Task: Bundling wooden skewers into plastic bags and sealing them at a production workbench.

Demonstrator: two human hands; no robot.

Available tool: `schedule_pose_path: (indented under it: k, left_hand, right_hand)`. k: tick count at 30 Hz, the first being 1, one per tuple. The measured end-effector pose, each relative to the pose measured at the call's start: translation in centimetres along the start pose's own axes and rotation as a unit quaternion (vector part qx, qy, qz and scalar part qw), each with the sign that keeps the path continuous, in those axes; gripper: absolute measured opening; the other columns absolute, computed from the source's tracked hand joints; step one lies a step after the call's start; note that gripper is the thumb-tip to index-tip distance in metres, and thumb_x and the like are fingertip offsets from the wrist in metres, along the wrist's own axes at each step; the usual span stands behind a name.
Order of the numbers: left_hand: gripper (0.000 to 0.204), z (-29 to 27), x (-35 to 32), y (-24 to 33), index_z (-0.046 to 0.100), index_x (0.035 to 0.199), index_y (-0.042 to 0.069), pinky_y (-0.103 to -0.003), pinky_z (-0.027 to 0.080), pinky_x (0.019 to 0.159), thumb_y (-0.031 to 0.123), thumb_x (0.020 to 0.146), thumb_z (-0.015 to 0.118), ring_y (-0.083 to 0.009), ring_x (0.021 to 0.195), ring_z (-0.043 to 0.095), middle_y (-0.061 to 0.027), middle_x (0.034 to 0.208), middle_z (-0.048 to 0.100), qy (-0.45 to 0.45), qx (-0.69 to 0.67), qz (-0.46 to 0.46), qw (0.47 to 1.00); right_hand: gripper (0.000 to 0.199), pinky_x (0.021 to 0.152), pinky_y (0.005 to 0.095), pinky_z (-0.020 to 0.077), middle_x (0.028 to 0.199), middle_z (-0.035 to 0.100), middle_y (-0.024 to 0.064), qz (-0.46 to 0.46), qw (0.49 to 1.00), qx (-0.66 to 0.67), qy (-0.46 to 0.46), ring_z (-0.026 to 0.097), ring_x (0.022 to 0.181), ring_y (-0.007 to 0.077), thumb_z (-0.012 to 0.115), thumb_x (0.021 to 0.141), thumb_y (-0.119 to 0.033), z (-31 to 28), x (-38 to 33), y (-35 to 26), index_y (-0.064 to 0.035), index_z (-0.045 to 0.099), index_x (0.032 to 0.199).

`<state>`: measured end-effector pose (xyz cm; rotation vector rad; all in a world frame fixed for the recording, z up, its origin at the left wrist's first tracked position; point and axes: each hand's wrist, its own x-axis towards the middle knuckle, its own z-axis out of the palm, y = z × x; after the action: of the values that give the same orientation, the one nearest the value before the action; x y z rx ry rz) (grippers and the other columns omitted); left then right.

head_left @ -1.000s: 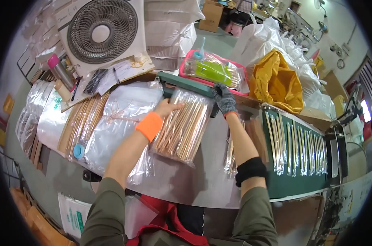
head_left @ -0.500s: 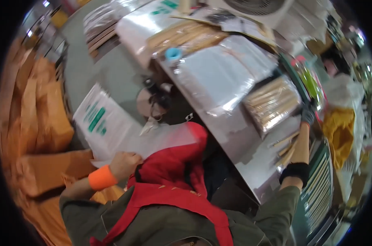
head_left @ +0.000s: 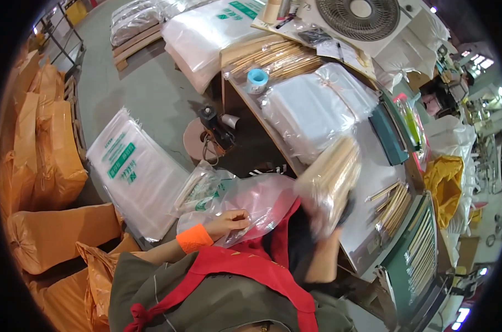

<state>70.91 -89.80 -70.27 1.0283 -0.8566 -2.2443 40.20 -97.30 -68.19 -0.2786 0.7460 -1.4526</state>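
My left hand [head_left: 231, 221], with an orange wristband, pinches the edge of a clear plastic bag [head_left: 262, 202] spread over my lap. To its right, my dark-gloved right hand [head_left: 348, 209] grips a clear-wrapped pack of wooden sticks [head_left: 334, 171], smeared by motion. The pack is tilted in the air beside the table's near edge, close to the bag's right end. Most of the right hand's fingers are hidden behind the pack. Left of the bag lies a stack of flat plastic bags with green print [head_left: 146, 182].
On the table [head_left: 367, 191] are a stack of clear bags [head_left: 301, 108], a blue tape roll [head_left: 257, 81], loose sticks [head_left: 395, 207] and a green rack of sticks [head_left: 419, 254]. A fan [head_left: 359, 16] stands at the back. Orange wrapped bundles [head_left: 63, 235] line the left.
My right hand has left the table's far right side and lifted the stick pack leftward off the table. My left hand has moved right, and the bag now spreads wider over my lap.
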Motion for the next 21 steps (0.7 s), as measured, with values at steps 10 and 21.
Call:
schedule_pose_path:
  k: [10, 21]
  left_hand:
    - [0.014, -17.1, -7.5, -3.6, 0.06, 0.095, 0.006, -0.022, 0.045, 0.064, 0.017, 0.087, 0.056, -0.0102, 0.07, 0.056, 0.0008, 0.078, 0.058, 0.487, -0.039, 0.104, 0.867]
    - [0.008, -0.9, -11.4, 10.1, 0.056, 0.082, 0.003, -0.024, 0.041, 0.054, 0.01, 0.083, 0.06, -0.0097, 0.054, 0.048, -0.0041, 0.062, 0.054, 0.202, 0.153, 0.415, 0.874]
  right_hand:
    - [0.034, 0.096, 0.0408, 0.0418, 0.104, 0.061, 0.017, 0.25, 0.789, -0.49, -0.272, 0.056, 0.104, 0.0285, 0.06, 0.08, -0.017, -0.3, -4.4, 11.8, -0.0017, 0.057, 0.11]
    - [0.033, 0.092, 0.0332, 0.0445, 0.11, 0.059, 0.0119, 0.293, 0.758, -0.488, -0.318, 0.056, 0.104, 0.0213, 0.057, 0.082, -0.016, 11.1, 1.6, 17.1, -0.0028, 0.055, 0.113]
